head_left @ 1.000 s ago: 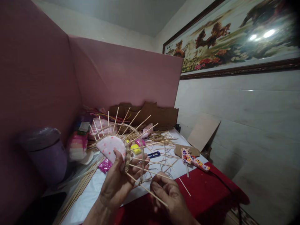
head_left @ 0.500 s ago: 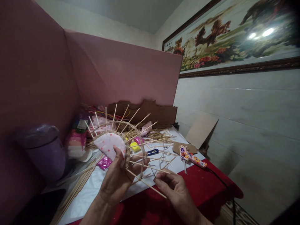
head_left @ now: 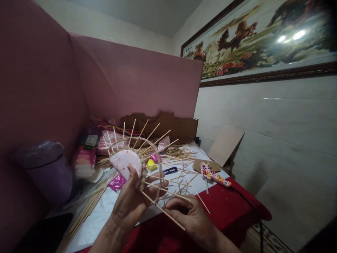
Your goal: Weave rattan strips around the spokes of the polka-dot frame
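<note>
My left hand point(head_left: 130, 200) grips a half-round woven piece point(head_left: 144, 172) by its straight side, thumb on top. Its middle is a white cloth pad point(head_left: 125, 161) with pink dots, edged by woven twine. Thin wooden sticks point(head_left: 152, 134) fan out from that edge. An outer arc of twine point(head_left: 158, 160) crosses them at a distance from the pad. Beside the lowest stick, my right hand point(head_left: 188, 212) is closed in a pinch on the strand of twine point(head_left: 164, 202), near the arc's lower end. Its fingertips are partly hidden.
A blue-handled cutter point(head_left: 170, 170) lies beyond my hands. To the right, a flower-patterned glue gun point(head_left: 214, 175) with a black cord rests by cardboard point(head_left: 206, 165). Loose sticks point(head_left: 86, 214) line the left edge; a lidded bin point(head_left: 50, 172) stands farther left.
My right hand has moved slightly left and down, closer to the lowest stick and the arc's end. The woven piece has tilted a little, its upper sticks shifting rightward.
</note>
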